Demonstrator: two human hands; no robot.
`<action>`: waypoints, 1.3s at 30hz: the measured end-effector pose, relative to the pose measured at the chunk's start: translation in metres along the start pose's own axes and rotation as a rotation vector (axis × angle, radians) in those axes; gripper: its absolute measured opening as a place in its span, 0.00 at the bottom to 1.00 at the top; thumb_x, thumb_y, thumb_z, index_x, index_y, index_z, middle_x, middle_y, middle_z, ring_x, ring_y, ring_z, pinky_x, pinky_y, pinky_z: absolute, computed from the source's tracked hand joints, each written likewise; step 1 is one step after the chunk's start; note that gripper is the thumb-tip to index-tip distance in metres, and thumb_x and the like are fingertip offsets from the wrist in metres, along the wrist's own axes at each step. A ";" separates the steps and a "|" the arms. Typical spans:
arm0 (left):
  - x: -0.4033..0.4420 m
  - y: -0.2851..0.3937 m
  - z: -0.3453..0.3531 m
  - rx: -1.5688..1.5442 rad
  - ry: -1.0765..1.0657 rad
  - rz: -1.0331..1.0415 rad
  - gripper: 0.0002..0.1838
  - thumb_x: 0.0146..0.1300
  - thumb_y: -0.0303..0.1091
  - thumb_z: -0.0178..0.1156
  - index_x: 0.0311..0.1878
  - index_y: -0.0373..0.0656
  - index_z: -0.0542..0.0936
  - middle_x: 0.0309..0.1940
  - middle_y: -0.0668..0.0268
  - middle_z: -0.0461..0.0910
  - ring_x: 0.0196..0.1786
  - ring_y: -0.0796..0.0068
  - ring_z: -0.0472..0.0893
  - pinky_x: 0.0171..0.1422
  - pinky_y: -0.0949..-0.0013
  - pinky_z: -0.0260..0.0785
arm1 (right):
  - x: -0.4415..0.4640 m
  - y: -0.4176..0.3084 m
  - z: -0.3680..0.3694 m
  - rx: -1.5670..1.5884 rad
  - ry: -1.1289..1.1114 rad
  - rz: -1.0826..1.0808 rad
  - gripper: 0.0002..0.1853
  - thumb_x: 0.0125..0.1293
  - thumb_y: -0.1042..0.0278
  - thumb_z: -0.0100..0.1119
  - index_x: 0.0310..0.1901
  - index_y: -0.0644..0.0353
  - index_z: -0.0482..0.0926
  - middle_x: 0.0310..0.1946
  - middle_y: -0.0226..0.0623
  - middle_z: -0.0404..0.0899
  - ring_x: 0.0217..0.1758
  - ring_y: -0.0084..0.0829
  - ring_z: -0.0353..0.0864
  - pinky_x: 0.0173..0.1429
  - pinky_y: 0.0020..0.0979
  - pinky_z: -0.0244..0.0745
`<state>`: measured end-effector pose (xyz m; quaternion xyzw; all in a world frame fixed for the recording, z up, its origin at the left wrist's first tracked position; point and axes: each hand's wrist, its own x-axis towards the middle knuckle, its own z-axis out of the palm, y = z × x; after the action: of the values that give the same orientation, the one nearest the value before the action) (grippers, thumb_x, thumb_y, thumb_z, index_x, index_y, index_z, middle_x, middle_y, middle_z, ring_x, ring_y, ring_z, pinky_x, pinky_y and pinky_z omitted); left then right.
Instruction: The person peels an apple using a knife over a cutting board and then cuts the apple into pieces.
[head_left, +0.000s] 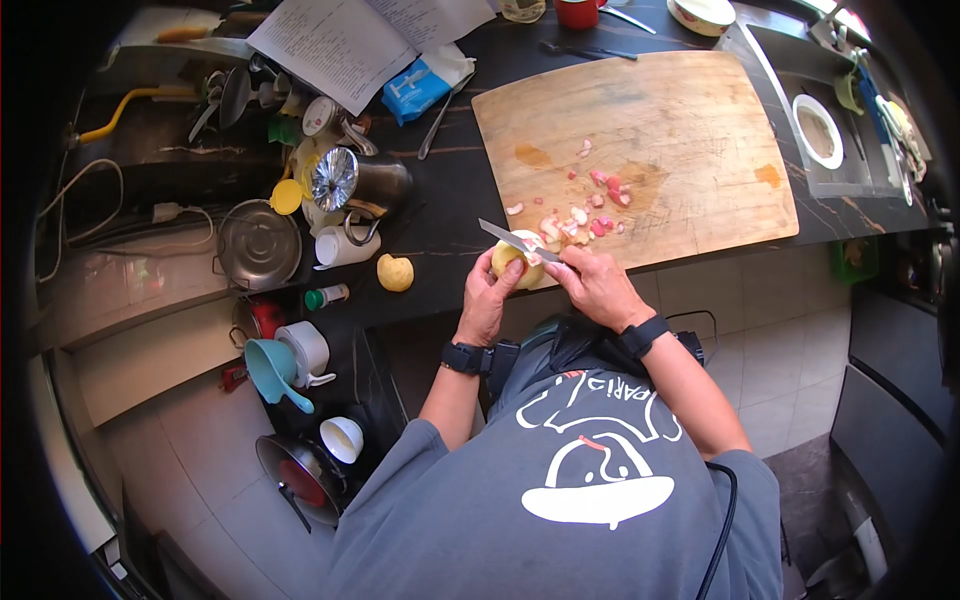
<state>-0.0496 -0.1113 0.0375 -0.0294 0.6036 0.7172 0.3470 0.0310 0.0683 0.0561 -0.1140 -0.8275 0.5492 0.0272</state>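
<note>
My left hand (pixel 487 292) is closed around a pale yellow round fruit (pixel 508 262), perhaps a guava, just off the near edge of the wooden cutting board (pixel 700 110). In my right hand (pixel 603 287) is a knife (pixel 499 233), its blade lying across the top of the fruit and pointing up and left. The fingers partly hide the handle and the cut face. Pink and whitish scraps (pixel 598 200) are scattered over the board beyond my hands. A similar yellow fruit (pixel 395 272) rests on the dark counter to the left.
Left of the board stand a metal moka pot (pixel 380 188), a white mug (pixel 347 245), a lidded pan (pixel 259 244) and a green-capped jar (pixel 326 297). An open book (pixel 345 45) and a blue packet (pixel 418 90) lie behind. The sink (pixel 860 150) is at the right.
</note>
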 end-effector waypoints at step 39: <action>0.007 -0.010 -0.014 -0.307 -0.180 -0.101 0.25 0.74 0.46 0.52 0.66 0.40 0.68 0.60 0.62 0.75 0.61 0.70 0.76 0.65 0.62 0.70 | 0.007 0.004 0.004 0.056 0.041 -0.043 0.15 0.69 0.58 0.58 0.30 0.62 0.76 0.24 0.51 0.77 0.30 0.55 0.79 0.34 0.47 0.72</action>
<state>-0.0547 -0.1197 0.0224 -0.0479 0.4513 0.7822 0.4268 0.0241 0.0673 0.0503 -0.1068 -0.8132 0.5690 0.0592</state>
